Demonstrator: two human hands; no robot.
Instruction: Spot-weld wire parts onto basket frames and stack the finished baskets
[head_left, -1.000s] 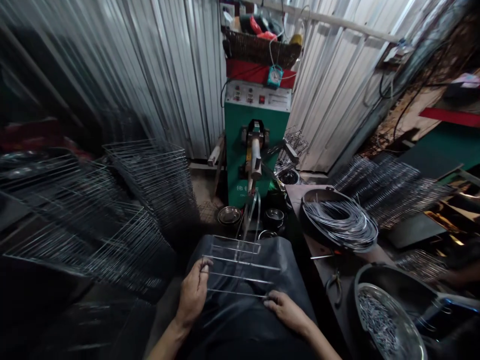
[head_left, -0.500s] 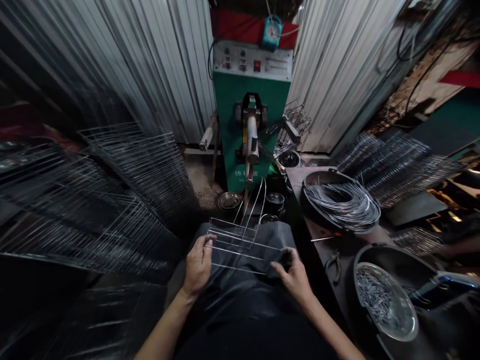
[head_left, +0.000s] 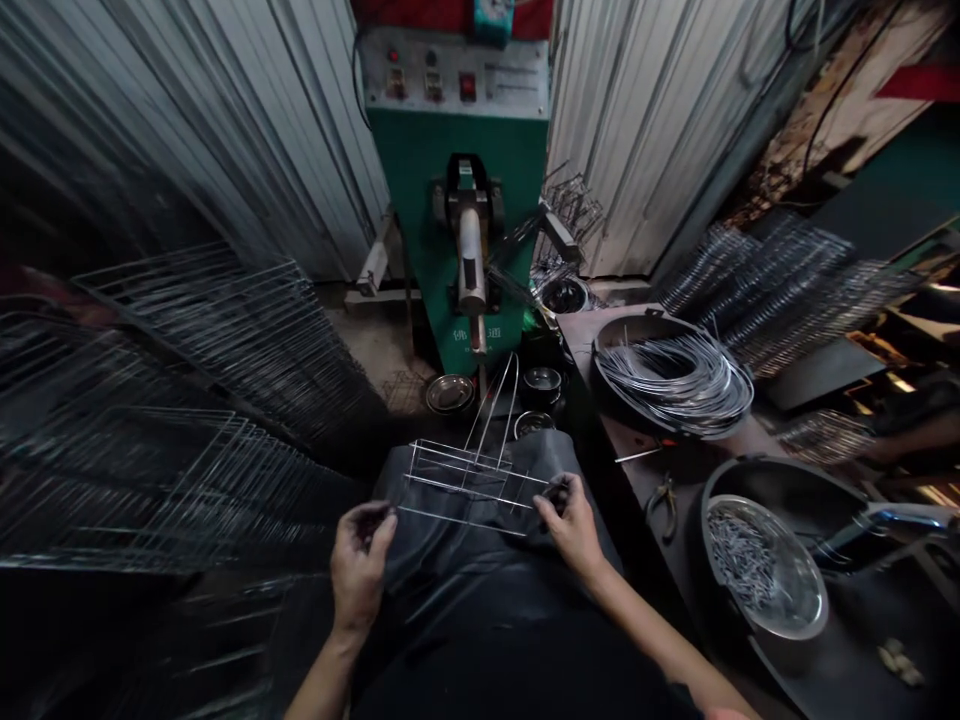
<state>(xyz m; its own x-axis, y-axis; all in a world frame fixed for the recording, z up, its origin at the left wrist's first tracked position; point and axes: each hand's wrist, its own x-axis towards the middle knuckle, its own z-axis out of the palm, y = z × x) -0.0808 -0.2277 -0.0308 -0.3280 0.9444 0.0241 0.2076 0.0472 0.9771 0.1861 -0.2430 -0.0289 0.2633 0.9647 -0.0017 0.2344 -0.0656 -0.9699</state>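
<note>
A wire rack [head_left: 457, 487] of thin metal rods with a long looped wire handle [head_left: 491, 415] lies over my dark-covered lap, the handle pointing away from me. My right hand [head_left: 574, 530] is closed at the rack's right side, thumb and fingers pinching a rod end. At the left, my left hand [head_left: 358, 575] has its fingers curled in and the thumb close to them, right by the left end of the nearest rod. Whether that hand grips anything I cannot make out.
A green machine [head_left: 487, 150] with a projecting cylinder stands ahead. Stacks of wire racks [head_left: 225, 330] fill the left. On the right-hand bench sit a pan of coiled wire [head_left: 675, 385], pliers [head_left: 663, 508] and a metal bowl of small pieces [head_left: 750, 570] inside a larger pan.
My left hand has moved left and toward me, off the rack's left corner. My right hand stays at the right side. The view has shifted slightly.
</note>
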